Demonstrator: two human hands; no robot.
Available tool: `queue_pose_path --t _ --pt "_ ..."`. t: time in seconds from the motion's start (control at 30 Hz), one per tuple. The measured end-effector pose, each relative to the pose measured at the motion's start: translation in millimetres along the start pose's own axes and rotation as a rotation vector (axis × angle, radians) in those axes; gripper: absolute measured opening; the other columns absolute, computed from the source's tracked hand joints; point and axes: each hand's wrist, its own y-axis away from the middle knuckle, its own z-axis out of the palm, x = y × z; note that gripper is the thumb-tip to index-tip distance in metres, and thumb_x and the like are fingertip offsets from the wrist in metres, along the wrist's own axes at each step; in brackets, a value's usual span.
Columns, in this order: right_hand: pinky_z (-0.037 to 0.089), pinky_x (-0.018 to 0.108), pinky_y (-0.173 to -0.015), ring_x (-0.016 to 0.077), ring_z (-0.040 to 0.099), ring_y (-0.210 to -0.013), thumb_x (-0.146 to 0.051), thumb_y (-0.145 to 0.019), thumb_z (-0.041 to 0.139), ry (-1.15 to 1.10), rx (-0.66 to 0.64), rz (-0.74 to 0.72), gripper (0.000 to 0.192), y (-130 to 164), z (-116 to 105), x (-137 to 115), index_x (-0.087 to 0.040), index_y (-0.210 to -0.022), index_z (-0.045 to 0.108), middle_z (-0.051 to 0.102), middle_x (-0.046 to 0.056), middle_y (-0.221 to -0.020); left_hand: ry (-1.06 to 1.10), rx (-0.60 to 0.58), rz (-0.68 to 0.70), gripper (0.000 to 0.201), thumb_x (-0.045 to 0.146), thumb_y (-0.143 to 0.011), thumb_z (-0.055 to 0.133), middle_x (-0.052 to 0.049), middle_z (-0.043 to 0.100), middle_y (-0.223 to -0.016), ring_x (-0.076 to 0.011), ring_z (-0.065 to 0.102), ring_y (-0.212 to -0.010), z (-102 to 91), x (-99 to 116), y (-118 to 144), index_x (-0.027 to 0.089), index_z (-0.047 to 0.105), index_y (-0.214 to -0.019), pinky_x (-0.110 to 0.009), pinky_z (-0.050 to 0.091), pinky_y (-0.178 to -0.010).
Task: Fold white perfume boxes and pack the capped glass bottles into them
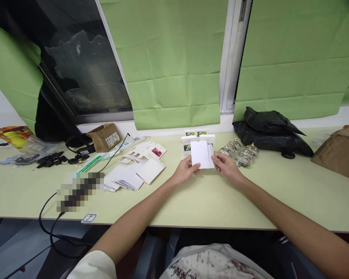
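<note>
Evidently a folding step is in hand: in the head view the left hand pinches the lower left edge of a white card, and the right hand grips its right side, holding it just above the counter toward the back edge. Small printed boxes stand right behind it, glass jars to the right, loose flat cards to the left. Next, I judge, the card's flaps need creasing squarely with both hands.
</note>
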Motion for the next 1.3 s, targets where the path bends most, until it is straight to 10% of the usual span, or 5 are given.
queue_pose_path --t 0.5,1.1,1.3 --pt "0.036 0.030 -0.063 0.0162 0.047 -0.070 -0.062 -0.089 0.073 0.122 0.005 -0.115 0.043 0.4 0.2 11.8 -0.022 -0.082 0.058 0.051 -0.002 -0.075 -0.024 -0.045 -0.005 0.066 0.058 -0.086 0.077 -0.014 0.076 -0.111 -0.0215 0.073 -0.083 4.3 -5.6 0.8 0.014 0.058 -0.131 -0.030 0.056 -0.067" --pt "0.051 0.035 -0.074 0.0225 0.060 -0.086 -0.053 -0.093 0.069 0.214 -0.033 -0.239 0.034 5.0 1.4 6.2 -0.023 -0.110 0.067 0.066 0.005 -0.100 -0.622 -0.027 0.211 0.037 0.050 -0.103 0.054 -0.006 0.073 -0.106 -0.0211 0.064 -0.087 -4.2 4.2 9.1 0.022 0.063 -0.125 -0.031 0.050 -0.071" --pt "0.047 0.034 -0.069 0.0214 0.056 -0.082 -0.048 -0.096 0.067 0.361 0.068 -0.296 0.025 1.7 -2.6 7.6 -0.023 -0.100 0.068 0.059 0.004 -0.094 -0.543 0.427 0.265 0.029 0.049 -0.106 0.049 -0.006 0.064 -0.108 -0.0186 0.060 -0.092 -21.0 -1.7 -2.8 0.024 0.054 -0.119 -0.031 0.049 -0.078"
